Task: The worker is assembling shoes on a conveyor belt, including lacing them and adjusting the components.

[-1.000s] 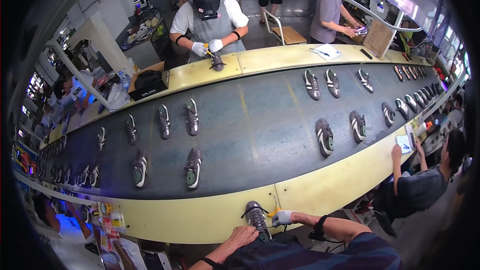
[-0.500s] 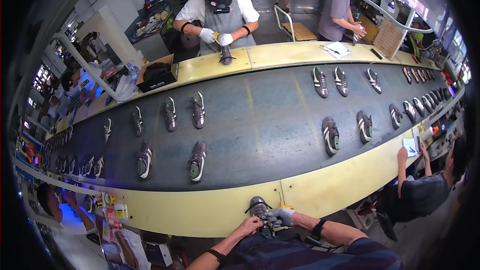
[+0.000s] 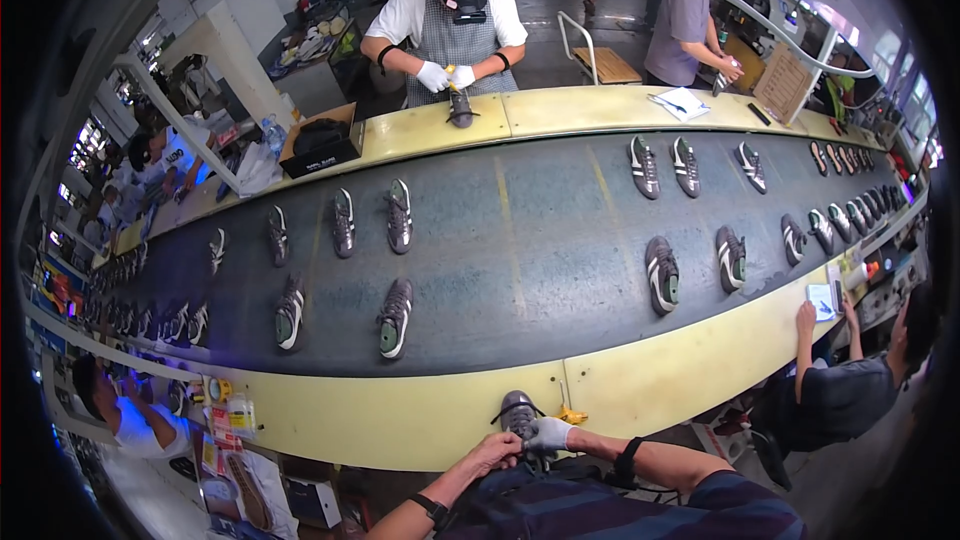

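A dark grey sneaker [image 3: 517, 408] with its toe pointing away rests at the near edge of the cream bench, right in front of me. A dark lace sticks out on both sides of it. My bare left hand [image 3: 495, 452] is closed in a pinch at the sneaker's left side. My right hand [image 3: 548, 433], in a pale glove, reaches over the laced part with its fingers closed against the left fingertips. What lies between the fingers is too small to make out. A yellow-handled tool [image 3: 571, 416] lies just right of the sneaker.
Beyond the bench runs a dark conveyor belt [image 3: 540, 240] bearing many similar sneakers, such as one [image 3: 395, 318]. Across it, a gloved co-worker [image 3: 450, 40] handles another sneaker [image 3: 460, 108]. A black box [image 3: 322, 143] stands far left; a person [image 3: 850, 370] with a notepad [image 3: 822, 302] is at right.
My right hand has shifted left and turned over the sneaker, closer to my left fingers, showing more of the yellow tool. My left hand has moved slightly left. The view has shifted a little.
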A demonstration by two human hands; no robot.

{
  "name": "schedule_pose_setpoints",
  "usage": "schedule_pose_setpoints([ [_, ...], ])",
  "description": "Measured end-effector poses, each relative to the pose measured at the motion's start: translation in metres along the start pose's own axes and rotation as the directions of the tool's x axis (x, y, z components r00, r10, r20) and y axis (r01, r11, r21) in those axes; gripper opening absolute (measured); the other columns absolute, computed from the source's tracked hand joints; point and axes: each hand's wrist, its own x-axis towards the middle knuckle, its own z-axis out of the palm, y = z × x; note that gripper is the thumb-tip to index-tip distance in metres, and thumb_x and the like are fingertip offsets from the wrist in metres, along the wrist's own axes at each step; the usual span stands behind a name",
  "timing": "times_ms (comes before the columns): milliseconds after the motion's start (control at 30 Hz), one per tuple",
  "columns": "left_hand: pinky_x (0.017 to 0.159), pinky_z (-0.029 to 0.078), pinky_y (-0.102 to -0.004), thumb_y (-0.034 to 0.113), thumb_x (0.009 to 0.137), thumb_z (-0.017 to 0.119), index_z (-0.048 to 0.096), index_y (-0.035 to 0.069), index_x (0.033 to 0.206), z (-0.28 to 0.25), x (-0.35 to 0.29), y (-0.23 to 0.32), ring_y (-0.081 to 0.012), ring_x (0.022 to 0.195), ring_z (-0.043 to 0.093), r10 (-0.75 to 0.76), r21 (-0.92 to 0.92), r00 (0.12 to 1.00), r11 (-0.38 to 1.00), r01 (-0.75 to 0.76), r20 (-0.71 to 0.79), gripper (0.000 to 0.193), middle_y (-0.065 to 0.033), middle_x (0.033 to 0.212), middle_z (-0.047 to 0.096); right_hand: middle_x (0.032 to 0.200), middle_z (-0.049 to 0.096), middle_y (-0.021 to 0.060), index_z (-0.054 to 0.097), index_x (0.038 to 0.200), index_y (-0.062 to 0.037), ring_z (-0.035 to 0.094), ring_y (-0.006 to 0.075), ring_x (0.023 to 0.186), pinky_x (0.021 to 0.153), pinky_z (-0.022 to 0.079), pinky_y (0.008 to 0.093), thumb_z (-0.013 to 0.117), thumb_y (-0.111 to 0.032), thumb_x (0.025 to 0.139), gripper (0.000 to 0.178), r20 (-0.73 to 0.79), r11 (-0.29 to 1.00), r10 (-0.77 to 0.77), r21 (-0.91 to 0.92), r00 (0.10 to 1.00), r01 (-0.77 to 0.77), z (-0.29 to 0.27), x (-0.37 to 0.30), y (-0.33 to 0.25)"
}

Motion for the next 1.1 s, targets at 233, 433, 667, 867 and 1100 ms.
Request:
schedule_pose_setpoints([
  [233, 0.053, 0.046, -0.0274, 0.018, 0.089, 0.066, 0.068, 0.006, 0.09, 0.016, -0.009, 0.01, -0.0128, 0.063, 0.063, 0.091, 0.207, 0.991, 0.976, -0.069, -0.102, 0.012, -0.0056, 0.083, 0.067, 0.083, 0.073, 0.0142, 0.07, 0.102, -0.0016, 0.069, 0.0226, 0.066, 0.061, 0.055, 0.0361, 0.072, -0.034, 0.082, 0.038, -0.087, 0.995, -0.087, 0.041, 0.992, 0.091, 0.002, -0.003, 0.018],
  [433, 0.079, 0.054, -0.0409, 0.028, 0.082, 0.069, 0.071, 0.004, 0.09, -0.013, 0.0, -0.063, -0.0332, 0.081, 0.068, 0.406, 0.728, 0.905, 0.658, -0.194, -0.126, 0.026, -0.0166, 0.084, 0.07, 0.077, 0.073, 0.0068, 0.071, 0.1, -0.002, 0.065, 0.0159, 0.052, 0.047, 0.052, 0.0319, 0.066, -0.015, 0.087, 0.019, -0.043, 0.937, 0.188, 0.307, 0.981, -0.166, 0.009, -0.028, 0.053],
  [667, 0.091, 0.051, -0.0384, 0.051, 0.082, 0.075, 0.064, -0.003, 0.117, 0.009, -0.005, -0.057, -0.025, 0.103, 0.065, 0.152, 0.498, 0.963, 0.867, -0.021, -0.223, 0.065, -0.0187, 0.111, 0.068, 0.081, 0.074, 0.0083, 0.07, 0.099, -0.0011, 0.069, 0.0181, 0.056, 0.052, 0.055, 0.0335, 0.065, -0.018, 0.087, 0.021, -0.083, 0.907, 0.19, 0.396, 0.978, -0.142, 0.011, -0.021, 0.088],
  [867, 0.106, 0.044, -0.0379, 0.053, 0.071, 0.082, 0.035, -0.014, 0.14, 0.034, 0.038, -0.086, -0.0338, 0.122, 0.057, 0.233, 0.426, 0.964, 0.891, -0.159, -0.126, 0.107, -0.0276, 0.132, 0.056, 0.093, 0.072, 0.0233, 0.072, 0.107, -0.0082, 0.07, 0.0406, 0.086, 0.075, 0.055, 0.0467, 0.068, -0.028, 0.077, 0.036, 0.018, 0.963, -0.028, -0.266, 0.999, 0.032, 0.067, 0.021, 0.108],
  [1100, 0.111, 0.039, -0.0469, 0.048, 0.066, 0.085, 0.02, 0.0, 0.153, 0.011, -0.024, -0.087, -0.0431, 0.134, 0.044, 0.268, 0.653, 0.904, 0.758, 0.016, -0.334, 0.119, -0.0301, 0.143, 0.04, 0.079, 0.073, 0.0174, 0.075, 0.091, -0.0035, 0.073, 0.0305, 0.07, 0.064, 0.057, 0.041, 0.064, -0.018, 0.08, 0.022, 0.177, 0.989, 0.04, -0.147, 0.983, -0.014, 0.11, 0.025, 0.051],
])
